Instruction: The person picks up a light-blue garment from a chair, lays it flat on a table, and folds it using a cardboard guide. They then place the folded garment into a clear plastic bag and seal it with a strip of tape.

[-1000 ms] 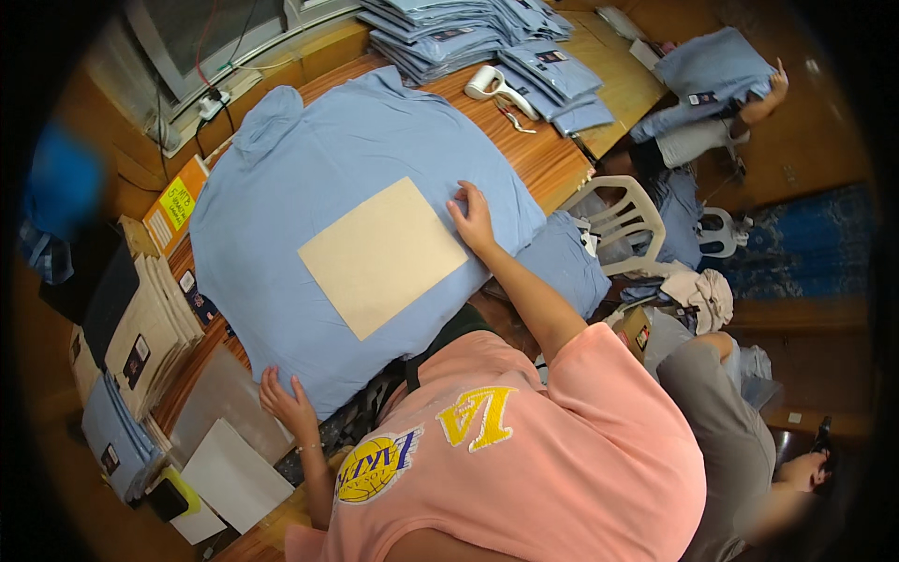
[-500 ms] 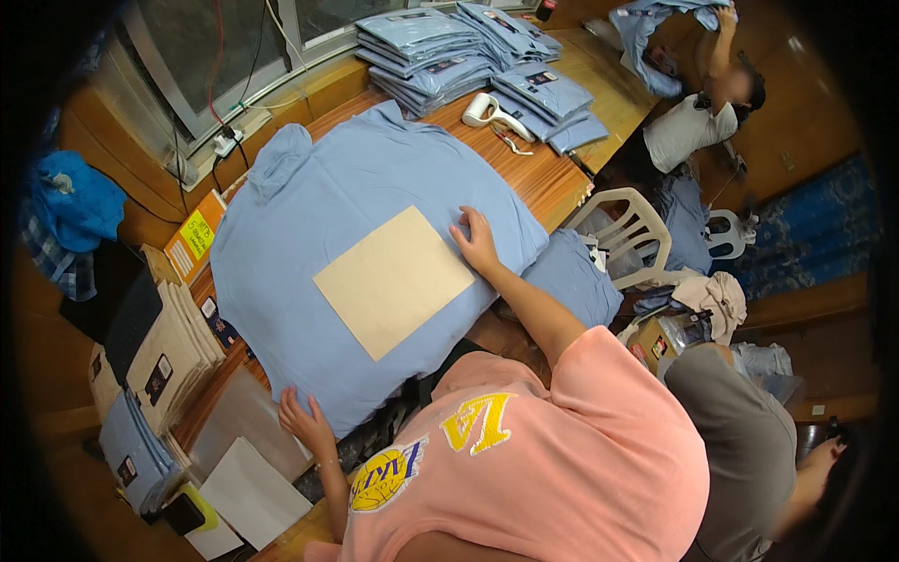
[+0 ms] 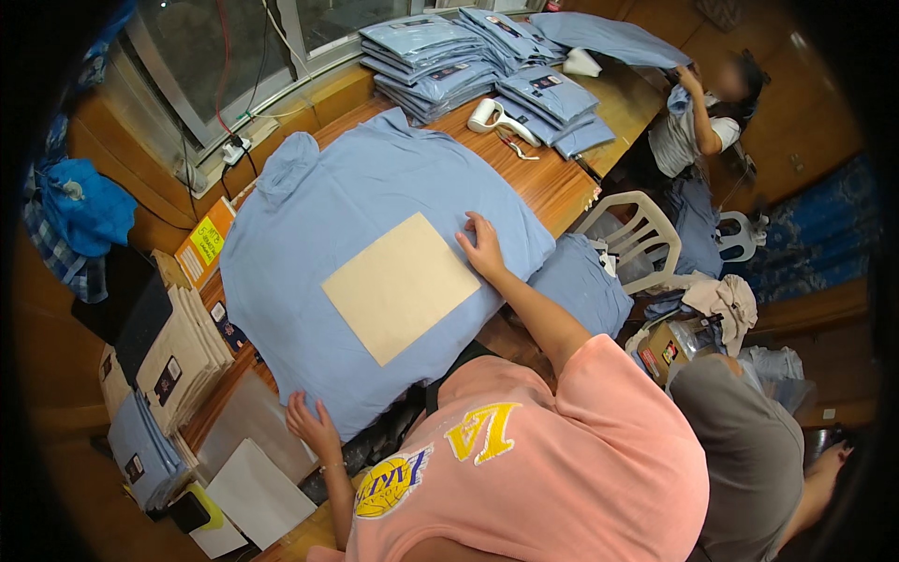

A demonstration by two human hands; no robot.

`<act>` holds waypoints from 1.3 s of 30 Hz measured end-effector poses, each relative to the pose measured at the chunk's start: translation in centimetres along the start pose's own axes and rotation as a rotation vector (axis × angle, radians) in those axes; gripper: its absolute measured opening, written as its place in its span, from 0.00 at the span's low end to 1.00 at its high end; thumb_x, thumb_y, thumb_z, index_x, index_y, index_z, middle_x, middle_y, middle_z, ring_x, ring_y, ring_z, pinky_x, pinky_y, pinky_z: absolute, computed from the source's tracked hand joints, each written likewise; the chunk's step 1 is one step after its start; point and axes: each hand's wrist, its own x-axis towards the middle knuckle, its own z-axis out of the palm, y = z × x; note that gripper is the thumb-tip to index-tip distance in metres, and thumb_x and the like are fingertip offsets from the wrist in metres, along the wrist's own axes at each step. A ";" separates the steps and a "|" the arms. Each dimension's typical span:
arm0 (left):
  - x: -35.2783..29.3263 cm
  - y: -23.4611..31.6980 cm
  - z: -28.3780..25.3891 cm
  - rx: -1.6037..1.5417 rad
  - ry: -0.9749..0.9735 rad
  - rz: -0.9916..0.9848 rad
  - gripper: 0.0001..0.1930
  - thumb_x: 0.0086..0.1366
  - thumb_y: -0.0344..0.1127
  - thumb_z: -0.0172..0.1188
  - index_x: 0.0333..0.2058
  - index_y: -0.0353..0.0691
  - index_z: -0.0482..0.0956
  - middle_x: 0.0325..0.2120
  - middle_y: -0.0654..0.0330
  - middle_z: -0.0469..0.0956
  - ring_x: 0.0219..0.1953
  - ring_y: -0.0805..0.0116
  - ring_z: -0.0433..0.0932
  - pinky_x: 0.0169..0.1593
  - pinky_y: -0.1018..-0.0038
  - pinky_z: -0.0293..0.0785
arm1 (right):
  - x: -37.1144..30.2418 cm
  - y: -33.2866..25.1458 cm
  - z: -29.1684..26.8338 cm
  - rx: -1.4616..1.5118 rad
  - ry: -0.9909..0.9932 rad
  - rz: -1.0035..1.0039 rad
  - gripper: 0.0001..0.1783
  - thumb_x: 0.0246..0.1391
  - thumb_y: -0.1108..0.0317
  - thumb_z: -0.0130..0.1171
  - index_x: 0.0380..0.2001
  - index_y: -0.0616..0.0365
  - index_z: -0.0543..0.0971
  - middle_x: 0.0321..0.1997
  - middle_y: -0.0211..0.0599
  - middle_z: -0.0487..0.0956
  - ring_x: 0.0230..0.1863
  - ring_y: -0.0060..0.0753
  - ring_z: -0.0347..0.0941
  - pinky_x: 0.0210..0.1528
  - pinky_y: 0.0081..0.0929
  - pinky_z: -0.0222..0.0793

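Note:
A light blue shirt (image 3: 281, 272) lies spread out on the wooden table, with a few soft creases and a bunched part at its far left. On its middle rests a flat cream board (image 3: 401, 288), set at a slant. My right hand (image 3: 482, 248) lies on the cloth just beyond the board's right corner, fingers apart and holding nothing. At the shirt's near left edge, my left hand (image 3: 314, 426) touches the fabric with its fingers spread.
Stacks of bagged blue shirts (image 3: 431, 66) and a white handheld device (image 3: 501, 120) stand at the back. Folded beige garments (image 3: 178, 361) and white sheets (image 3: 260, 492) are on the left. A white chair (image 3: 641, 239) stands right. A co-worker (image 3: 698, 122) handles a blue garment (image 3: 613, 39).
The co-worker's blue garment has come down from being held up and now stretches over the far table. My hands and the board stay put on the shirt; the view shifts slightly.

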 end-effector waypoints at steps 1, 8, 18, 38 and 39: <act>-0.1 0.0 -0.1 0.000 -0.003 -0.001 0.17 0.58 0.35 0.52 0.46 0.39 0.67 0.49 0.54 0.66 0.52 0.54 0.61 0.56 0.58 0.51 | 0.2 0.0 0.2 0.021 -0.001 0.002 0.26 0.45 0.62 0.58 0.47 0.60 0.66 0.33 0.40 0.71 0.39 0.39 0.66 0.46 0.33 0.60; -0.3 -1.0 0.2 -0.254 0.026 -0.078 0.17 0.57 0.36 0.53 0.45 0.38 0.68 0.47 0.53 0.66 0.51 0.54 0.61 0.55 0.59 0.52 | 1.6 -1.4 -1.2 -0.005 -0.008 0.078 0.25 0.44 0.63 0.59 0.46 0.59 0.68 0.36 0.43 0.71 0.43 0.41 0.66 0.47 0.34 0.62; -4.3 1.5 -2.8 0.186 -0.122 -0.056 0.18 0.56 0.39 0.55 0.46 0.42 0.69 0.49 0.54 0.64 0.53 0.53 0.58 0.55 0.56 0.50 | 0.8 -0.2 -3.8 -0.418 -0.111 -0.116 0.19 0.49 0.63 0.52 0.47 0.52 0.71 0.52 0.45 0.66 0.55 0.43 0.60 0.54 0.47 0.53; 4.0 13.6 6.0 -0.039 -0.187 0.051 0.25 0.58 0.42 0.51 0.53 0.42 0.62 0.57 0.50 0.55 0.60 0.52 0.51 0.60 0.51 0.45 | 3.7 -4.7 -1.9 0.514 -1.011 0.825 0.19 0.52 0.63 0.52 0.48 0.54 0.67 0.32 0.26 0.74 0.30 0.18 0.68 0.29 0.20 0.63; 4.0 13.2 5.8 -0.088 -0.185 0.050 0.24 0.59 0.42 0.51 0.53 0.42 0.62 0.57 0.50 0.54 0.60 0.51 0.51 0.60 0.51 0.45 | 3.9 -5.3 -1.7 0.486 -1.083 0.729 0.19 0.53 0.64 0.52 0.48 0.54 0.67 0.32 0.26 0.74 0.30 0.18 0.68 0.29 0.20 0.64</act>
